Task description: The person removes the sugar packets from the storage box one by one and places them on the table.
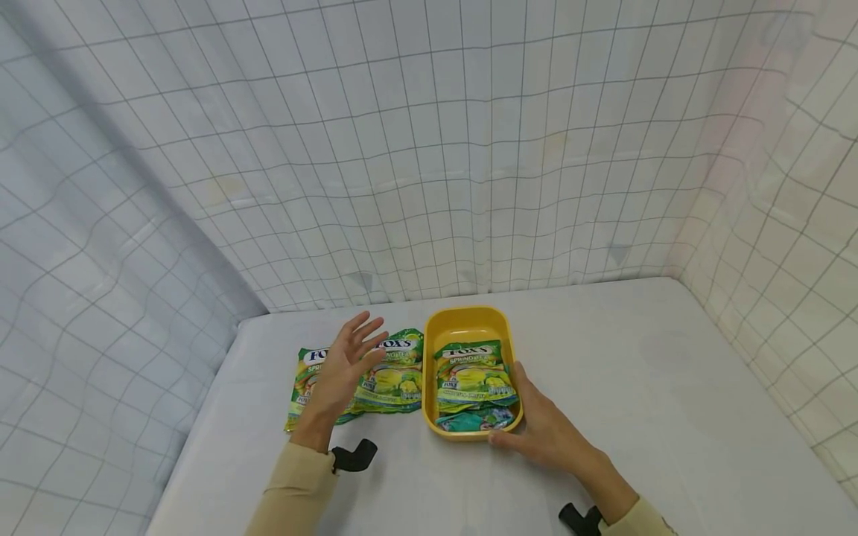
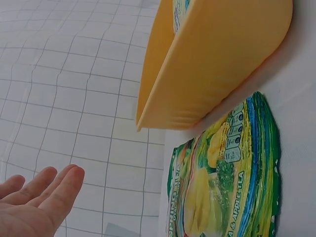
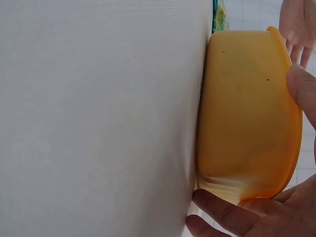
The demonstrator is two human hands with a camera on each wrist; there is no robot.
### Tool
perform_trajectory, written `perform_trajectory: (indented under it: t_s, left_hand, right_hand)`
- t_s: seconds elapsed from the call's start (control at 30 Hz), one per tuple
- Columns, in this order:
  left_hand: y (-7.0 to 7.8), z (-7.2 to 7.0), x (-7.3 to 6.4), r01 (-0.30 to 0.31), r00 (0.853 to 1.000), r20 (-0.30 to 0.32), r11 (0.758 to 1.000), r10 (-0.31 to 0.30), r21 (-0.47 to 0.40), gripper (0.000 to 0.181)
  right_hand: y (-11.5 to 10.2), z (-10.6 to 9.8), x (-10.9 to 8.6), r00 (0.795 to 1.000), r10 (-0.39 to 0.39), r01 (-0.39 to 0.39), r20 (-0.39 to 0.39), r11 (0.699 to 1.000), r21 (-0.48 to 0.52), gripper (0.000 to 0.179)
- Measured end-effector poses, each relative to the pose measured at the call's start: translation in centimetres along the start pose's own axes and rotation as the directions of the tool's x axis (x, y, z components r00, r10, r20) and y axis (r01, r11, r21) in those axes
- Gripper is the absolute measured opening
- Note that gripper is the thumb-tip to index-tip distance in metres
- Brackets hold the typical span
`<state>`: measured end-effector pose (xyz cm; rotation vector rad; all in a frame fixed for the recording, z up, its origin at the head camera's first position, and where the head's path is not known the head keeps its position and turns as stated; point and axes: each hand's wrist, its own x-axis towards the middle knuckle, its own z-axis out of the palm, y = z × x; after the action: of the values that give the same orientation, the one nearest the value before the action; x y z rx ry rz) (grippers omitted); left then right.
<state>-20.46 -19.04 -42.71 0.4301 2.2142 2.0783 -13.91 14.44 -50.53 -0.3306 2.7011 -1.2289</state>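
Observation:
A yellow plastic tray [image 1: 429,372] stands on the white table, with a green Fox's candy packet [image 1: 472,376] inside. Below that packet, a teal packet [image 1: 469,420] shows at the tray's near end. My right hand [image 1: 546,428] holds the tray at its near right corner, thumb at the near rim and fingers along the right side. My left hand [image 1: 342,368] is raised with fingers spread and nothing in it. Under and beside it lie two more green Fox's packets, the left packet [image 1: 298,387] partly hidden by the hand and the right packet [image 1: 398,380] next to the tray.
White cloth with a dark grid hangs as a wall [image 1: 462,149] behind the table and on both sides. The white tabletop [image 1: 637,372] extends to the right of the tray. Black wrist mounts sit at both sleeves.

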Motion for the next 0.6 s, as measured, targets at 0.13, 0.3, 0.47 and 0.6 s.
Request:
perform_trajectory:
  t_s: [0.13,0.3,0.47,0.6]
  left_hand:
    - [0.0,0.7,0.1,0.015,1.000,0.003,1.000,-0.015,0.021,0.079]
    - [-0.2,1.6,0.1,0.037,0.999,0.016,0.999,-0.037,-0.007,0.080]
    - [-0.6,2.5,-0.1,0.056,0.998,0.017,0.998,-0.056,-0.027,0.077]
    - [-0.7,3.2,0.0,0.056,0.998,0.022,0.998,-0.056,-0.041,0.076]
  right_hand:
    - [0.0,0.0,0.0,1.000,-0.003,0.003,-0.002,1.000,0.003,0.130]
    - [0.1,0.0,0.1,1.000,0.001,-0.001,-0.005,1.000,0.000,0.131]
    - [0.0,0.0,-0.1,1.000,0.016,-0.016,0.005,1.000,0.009,0.131]
    - [0.0,-0.1,-0.2,1.000,0.020,-0.020,0.001,1.000,0.013,0.131]
